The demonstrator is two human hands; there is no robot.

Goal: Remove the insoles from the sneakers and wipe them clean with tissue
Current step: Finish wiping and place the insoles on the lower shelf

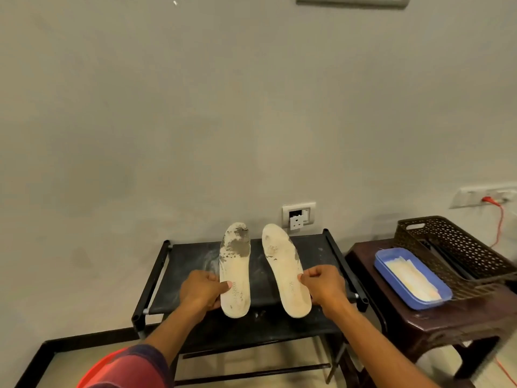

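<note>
Both insoles are out of the sneakers, which are not in view, and appear to lie side by side on top of a black rack in the lower middle of the frame. Their long axes run from heels at the bottom to toes up toward the wall, with the heels hanging just past the rack's front bar. The left insole carries a dark grey smear over its toe end; the right insole is only lightly marked and leans slightly leftward at the toe. The left hand grasps the left insole at its outer heel edge, thumb on top. The right hand, fingers curled, pinches the outer edge of the right insole near the heel. The tissue sits in a blue tray on a brown table at the lower right, in front of a basket. It lies right of the right hand, the nearer one, so fetching tissue likely falls to that hand once it lets go.
</note>
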